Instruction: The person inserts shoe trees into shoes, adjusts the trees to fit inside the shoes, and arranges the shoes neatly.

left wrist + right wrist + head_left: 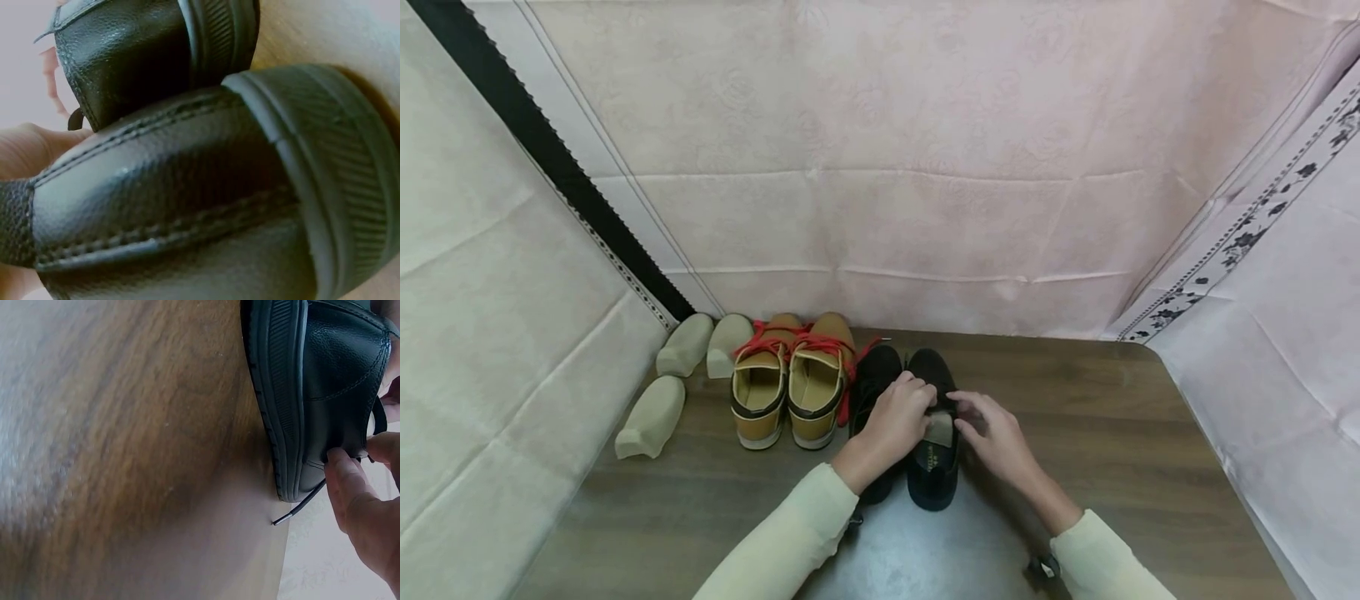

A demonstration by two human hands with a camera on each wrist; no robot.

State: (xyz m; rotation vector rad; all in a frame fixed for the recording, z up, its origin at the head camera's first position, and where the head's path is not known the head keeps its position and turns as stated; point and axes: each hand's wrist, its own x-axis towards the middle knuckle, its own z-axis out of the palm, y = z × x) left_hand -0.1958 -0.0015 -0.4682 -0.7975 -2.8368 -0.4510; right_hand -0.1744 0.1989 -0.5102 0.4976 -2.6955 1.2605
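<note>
Two black leather shoes stand side by side, toes toward the back wall. My left hand [895,417], fingers curled, grips the right-hand black shoe [933,479] at its laced top; the hand partly covers the left-hand black shoe [872,371]. On the other side my right hand [992,433] has its thumb and fingertips at the lacing edge of the same shoe, pinching it. A beige piece [939,429] shows in that shoe's opening, between the hands. In the right wrist view a black lace end [290,515] hangs by the shoe.
Left of the black shoes stand two tan shoes [816,387] with red laces. Three beige shoe inserts [652,417] lie farther left on the wooden surface [1097,417]. Cloth-covered walls [910,225] border the back and both sides.
</note>
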